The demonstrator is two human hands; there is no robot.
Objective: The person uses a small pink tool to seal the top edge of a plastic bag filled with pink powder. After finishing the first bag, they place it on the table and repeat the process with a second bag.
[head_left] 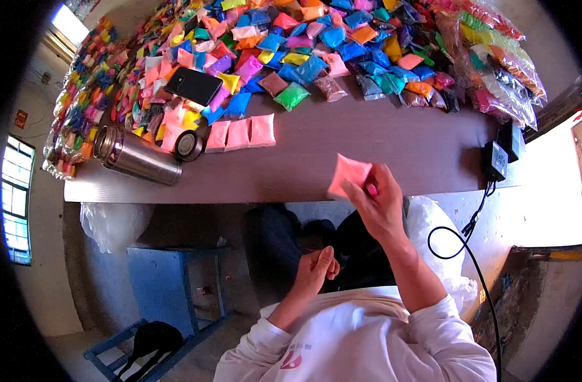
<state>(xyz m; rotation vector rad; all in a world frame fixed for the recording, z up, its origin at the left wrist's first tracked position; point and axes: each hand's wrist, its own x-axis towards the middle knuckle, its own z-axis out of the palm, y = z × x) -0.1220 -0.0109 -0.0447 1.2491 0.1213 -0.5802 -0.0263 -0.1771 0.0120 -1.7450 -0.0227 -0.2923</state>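
1. Right hand (381,205) is up over the near edge of the table (380,143), pinching a pink packet (349,176) between thumb and fingertips. The grip is narrow and on the packet's lower corner.
2. The packet is in the air, tilted, clear of the tabletop.
3. Left hand (317,267) hangs lower, below the table edge, with its fingers curled in loosely. Whether anything is inside it, I cannot tell.
4. On the table, three pink packets in a row (240,134) lie side by side, touching.
5. Behind them spreads a heap of coloured packets (303,44), with a black phone (193,84) lying on it.
6. A steel flask (136,158) lies on its side at the left, its lid (189,145) just beside it.
7. A black adapter (496,160) sits at the right edge, its cable (470,251) trailing down.
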